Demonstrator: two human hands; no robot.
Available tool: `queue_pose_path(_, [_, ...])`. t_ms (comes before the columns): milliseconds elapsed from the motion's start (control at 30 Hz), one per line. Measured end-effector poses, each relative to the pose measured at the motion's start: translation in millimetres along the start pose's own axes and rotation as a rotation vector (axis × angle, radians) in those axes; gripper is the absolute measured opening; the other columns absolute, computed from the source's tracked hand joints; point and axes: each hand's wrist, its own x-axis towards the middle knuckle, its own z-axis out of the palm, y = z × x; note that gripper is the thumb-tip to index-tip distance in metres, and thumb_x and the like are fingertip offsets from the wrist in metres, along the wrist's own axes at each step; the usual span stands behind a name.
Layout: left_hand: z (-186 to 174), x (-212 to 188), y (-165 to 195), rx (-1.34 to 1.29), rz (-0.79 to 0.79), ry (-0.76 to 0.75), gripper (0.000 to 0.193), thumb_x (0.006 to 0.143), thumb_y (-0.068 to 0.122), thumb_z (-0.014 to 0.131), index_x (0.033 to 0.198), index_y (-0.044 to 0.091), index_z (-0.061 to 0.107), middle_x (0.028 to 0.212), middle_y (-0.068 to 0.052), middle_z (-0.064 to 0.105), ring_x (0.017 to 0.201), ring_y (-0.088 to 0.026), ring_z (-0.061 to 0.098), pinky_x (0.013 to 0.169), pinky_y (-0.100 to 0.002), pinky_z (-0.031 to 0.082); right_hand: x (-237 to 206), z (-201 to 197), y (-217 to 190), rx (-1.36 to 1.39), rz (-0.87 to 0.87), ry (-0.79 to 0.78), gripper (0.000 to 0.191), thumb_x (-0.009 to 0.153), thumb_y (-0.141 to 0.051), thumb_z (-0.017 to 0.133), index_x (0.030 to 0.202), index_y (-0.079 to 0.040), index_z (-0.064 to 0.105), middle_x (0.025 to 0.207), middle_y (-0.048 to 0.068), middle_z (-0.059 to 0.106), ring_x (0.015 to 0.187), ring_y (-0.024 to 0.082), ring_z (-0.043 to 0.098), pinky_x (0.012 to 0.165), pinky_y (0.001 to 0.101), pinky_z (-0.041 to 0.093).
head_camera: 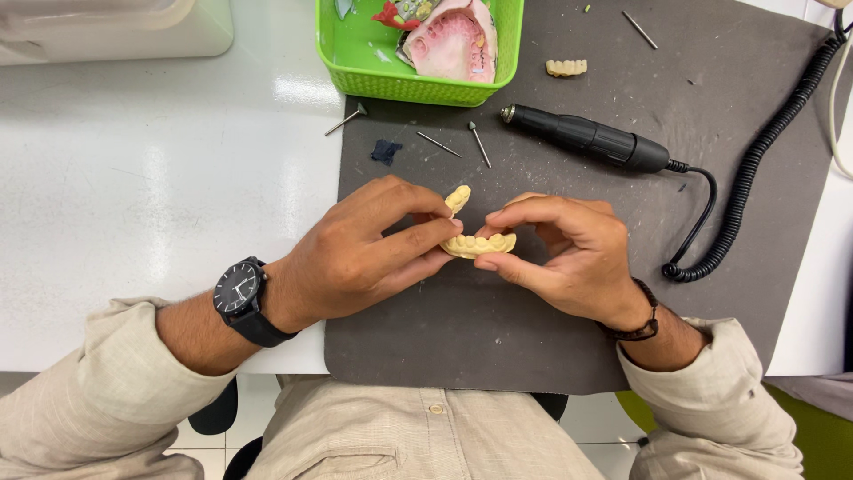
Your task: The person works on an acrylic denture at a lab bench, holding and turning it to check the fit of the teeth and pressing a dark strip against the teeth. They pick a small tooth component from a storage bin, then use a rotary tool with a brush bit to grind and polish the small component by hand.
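No packages, labels, signs or screens in view, only a round black analogue wristwatch face (238, 288)

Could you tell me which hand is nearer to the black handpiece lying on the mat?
Right. The right hand lies just below the black handpiece; the left hand sits farther left.

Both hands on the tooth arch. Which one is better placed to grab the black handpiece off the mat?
Right, probably. The right hand is nearer the black handpiece, which lies up and to its side on the grey mat. The left hand could pinch the tooth arch alone.
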Motion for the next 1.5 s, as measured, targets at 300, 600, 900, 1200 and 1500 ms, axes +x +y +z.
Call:
queue_pose_path(300, [5.3,-2.2,0.3,-0.022,-0.045,-0.024,0.036,0.089,0.009,0.085,0.119,0.000,0.069,0.116,-0.011,0.065,0.100,-0.023,0.068,0.084,-0.034,0.057,3.3,4.5,-1.7,-0.153,-0.119,0.000,0.041,0.077,-0.006,0.092,0.110,0.002,0.069,0.103,0.014,0.074,0.094,0.017,0.074,0.081,0.0261,0.060])
queue_pose_path(600, [8.7,-2.7,-0.3,-0.068,-0.105,-0.019,0.039,0.091,0.008,0.082,0.126,0.000,0.067,0.116,-0.011,0.068,0.103,-0.022,0.071,0.086,-0.029,0.062,0.4,1.0,0.3,0.026,0.023,-0.002,0.039,0.082,-0.003,0.088,0.115,0.004,0.069,0.112,0.015,0.073,0.102,0.017,0.073,0.088,0.0280,0.063])
queue_pose_path(900, [8.0,-3.5,2.5,-0.052,-0.054,-0.021,0.034,0.093,0.007,0.080,0.123,-0.002,0.067,0.116,-0.013,0.067,0.103,-0.025,0.071,0.086,-0.033,0.061,4.2,3.6,-3.3,-0.137,-0.061,-0.026,0.034,0.079,-0.009,0.091,0.107,-0.003,0.073,0.100,0.008,0.072,0.088,0.013,0.071,0.072,0.0248,0.057])
queue_pose_path(1200, [8.3,-3.3,3.6,-0.064,-0.046,-0.015,0.031,0.093,0.006,0.080,0.120,-0.003,0.067,0.116,-0.014,0.067,0.103,-0.026,0.071,0.086,-0.033,0.061,3.2,3.5,-3.6,-0.204,-0.117,-0.009,0.035,0.080,-0.010,0.091,0.108,-0.003,0.073,0.098,0.008,0.072,0.087,0.013,0.071,0.072,0.0247,0.057])
queue_pose_path(1500, [8.6,-4.8,2.6,-0.090,-0.085,0.001,0.036,0.089,0.005,0.084,0.121,0.000,0.068,0.111,-0.011,0.068,0.098,-0.022,0.072,0.081,-0.030,0.062,-6.2,0.0,4.3,0.147,0.150,0.038,0.035,0.086,-0.001,0.083,0.117,0.007,0.067,0.115,0.015,0.072,0.108,0.017,0.074,0.095,0.0315,0.066])
